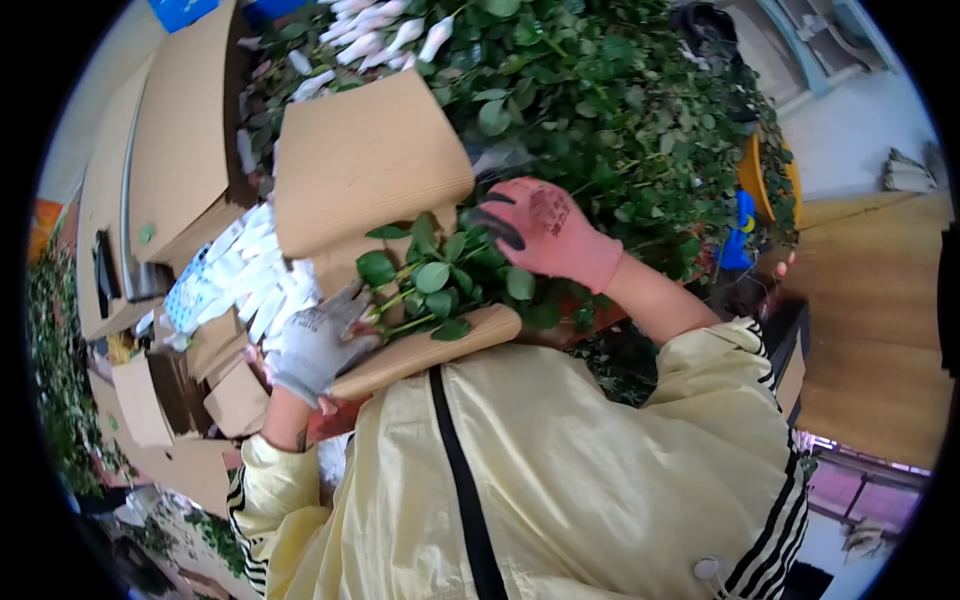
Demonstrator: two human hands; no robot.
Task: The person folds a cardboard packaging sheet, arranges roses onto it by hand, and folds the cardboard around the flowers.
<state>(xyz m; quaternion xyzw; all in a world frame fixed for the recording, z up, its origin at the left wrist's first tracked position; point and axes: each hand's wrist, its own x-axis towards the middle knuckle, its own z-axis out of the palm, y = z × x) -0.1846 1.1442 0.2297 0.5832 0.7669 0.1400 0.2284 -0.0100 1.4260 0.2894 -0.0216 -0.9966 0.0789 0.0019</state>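
Observation:
A bundle of green leafy stems (435, 275) lies on a brown corrugated cardboard sheet (375, 150), whose near edge curls up against my jacket. My left hand (325, 345), in a grey glove, grips the near left part of the sheet beside the stem ends, its thumb below the edge. Above the right end of the leaves is my right hand (552, 232), in a pink glove with dark fingertips. Its fingers are bent and apart, close to the sheet's right edge, with nothing visible between them. Whether the fingertips touch the leaves I cannot tell.
A large heap of leafy stems (620, 120) covers the far side. White-wrapped flower heads (370, 35) lie at its left. White sleeves or strips (255, 275) are piled left of the sheet. Stacked cardboard (185, 130) stands at the left. A yellow container (760, 180) is at the right.

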